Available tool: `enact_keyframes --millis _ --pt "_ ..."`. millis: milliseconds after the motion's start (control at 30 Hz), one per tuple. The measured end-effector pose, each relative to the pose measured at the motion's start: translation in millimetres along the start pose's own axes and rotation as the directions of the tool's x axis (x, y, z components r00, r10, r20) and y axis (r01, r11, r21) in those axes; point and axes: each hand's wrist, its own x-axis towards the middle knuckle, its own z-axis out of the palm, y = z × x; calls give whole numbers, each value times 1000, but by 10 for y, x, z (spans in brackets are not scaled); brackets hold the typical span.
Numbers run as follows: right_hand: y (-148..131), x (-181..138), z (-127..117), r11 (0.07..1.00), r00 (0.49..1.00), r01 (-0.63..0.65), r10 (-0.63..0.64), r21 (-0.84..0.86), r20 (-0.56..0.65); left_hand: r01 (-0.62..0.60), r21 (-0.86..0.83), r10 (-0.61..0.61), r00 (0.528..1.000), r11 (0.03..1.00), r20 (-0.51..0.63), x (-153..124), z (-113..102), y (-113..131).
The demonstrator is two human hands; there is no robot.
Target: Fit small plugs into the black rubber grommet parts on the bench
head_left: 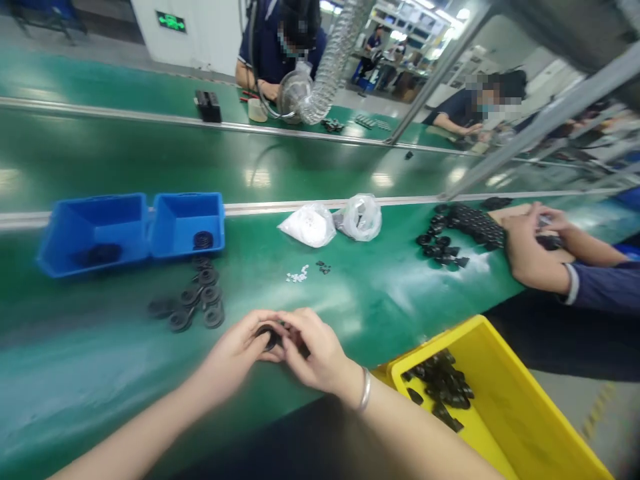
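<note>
Head view: my left grip (240, 345) pinches a black round part (271, 339) above the near surface (270, 390); my right grip (316, 348) curls at its right side, pinching what, I cannot tell. Step, judged: two-handed fitting; next calls for steady alignment.

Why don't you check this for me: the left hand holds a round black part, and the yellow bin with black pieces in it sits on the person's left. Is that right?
Not quite: the head view shows the yellow bin with black pieces in it on the person's right. The left hand does hold a round black part.
</note>
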Motion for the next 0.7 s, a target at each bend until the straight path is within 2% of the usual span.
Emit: enact_keyframes --millis 100,167,267,333,367,400,433,500,533,600,667,700 --pt "-78 35 -46 968 971 179 -145 -175 189 -4 173 14 998 985 -56 -17 0 -44" --pt "-125 50 -55 905 939 274 -179 -326 293 -41 341 51 998 939 -21 -28 17 -97" --pt "-115 34 -98 865 934 291 -165 -408 317 -95 532 78 995 841 55 -60 42 -144" --pt "5 -13 -216 904 972 157 -71 -397 225 -139 663 130 990 736 63 -93 5 -119" --pt "108 -48 -315 919 991 29 25 -393 133 -160 751 185 981 641 50 -113 -41 -89" --pt "238 -90 -440 914 988 -136 152 -383 13 -171 843 258 965 511 39 -134 -105 -50" --pt "389 -137 -587 873 950 -313 284 -374 -132 -152 925 342 939 348 25 -157 -185 -8" --pt "708 -235 -912 735 789 -598 467 -321 -400 -58 998 482 875 34 34 -207 -364 65" --pt "852 -279 -1067 699 737 -648 475 -303 -480 0 997 515 856 -81 42 -232 -450 89" --pt "1058 -339 -1295 670 677 -689 461 -276 -574 72 971 523 850 -230 61 -280 -584 101" --pt "1117 -344 -1359 684 672 -680 437 -264 -598 87 952 485 872 -295 70 -315 -649 80" --pt "1095 -321 -1323 705 691 -659 430 -262 -581 82 950 463 883 -303 71 -325 -656 65"
